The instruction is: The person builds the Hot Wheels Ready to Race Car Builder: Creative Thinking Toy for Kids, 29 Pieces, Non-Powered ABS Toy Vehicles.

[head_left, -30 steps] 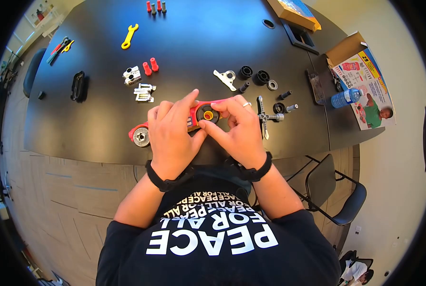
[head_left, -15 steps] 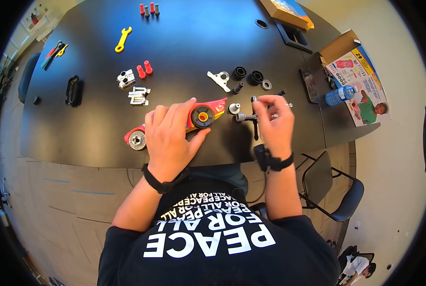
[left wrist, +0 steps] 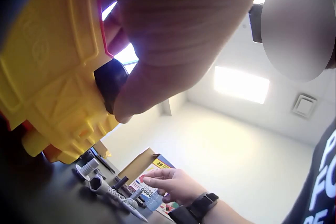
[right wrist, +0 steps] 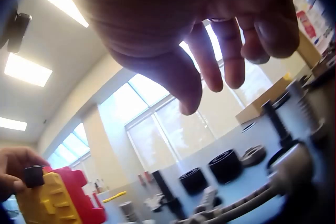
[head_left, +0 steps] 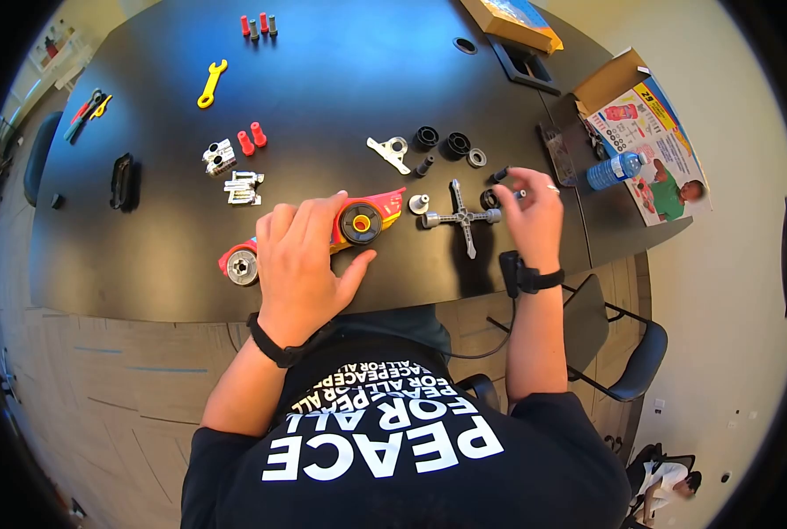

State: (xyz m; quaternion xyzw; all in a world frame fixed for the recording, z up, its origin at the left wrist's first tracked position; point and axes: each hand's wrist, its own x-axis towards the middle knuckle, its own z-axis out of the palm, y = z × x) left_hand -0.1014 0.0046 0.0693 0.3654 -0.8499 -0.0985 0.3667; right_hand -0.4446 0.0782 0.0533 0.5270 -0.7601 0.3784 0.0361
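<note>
My left hand [head_left: 298, 264] grips a red and yellow toy car [head_left: 387, 208] near the table's front edge. A black wheel with a yellow hub [head_left: 351, 233] shows at the car's right end, a silver wheel [head_left: 243, 267] at its left. In the left wrist view the car's yellow underside [left wrist: 52, 77] faces the camera, with my thumb beside a black wheel. My right hand [head_left: 537, 220] hovers by small dark bolts [head_left: 499, 175], right of a grey cross-shaped wrench [head_left: 467, 218]. In the right wrist view its fingers [right wrist: 231, 61] are loosely bent, holding nothing.
A pale threaded piece [head_left: 419, 204] stands left of the wrench. Black wheels [head_left: 456, 145] and a silver bracket [head_left: 388, 154] lie behind. Silver engine-like parts [head_left: 244, 188], red pegs [head_left: 252, 137] and a yellow wrench [head_left: 212, 84] sit left. A water bottle [head_left: 614, 171] and box [head_left: 649, 141] stand right.
My right hand has left the car's black wheel and moved right, past the cross-shaped wrench to the small bolts. My left hand keeps hold of the car.
</note>
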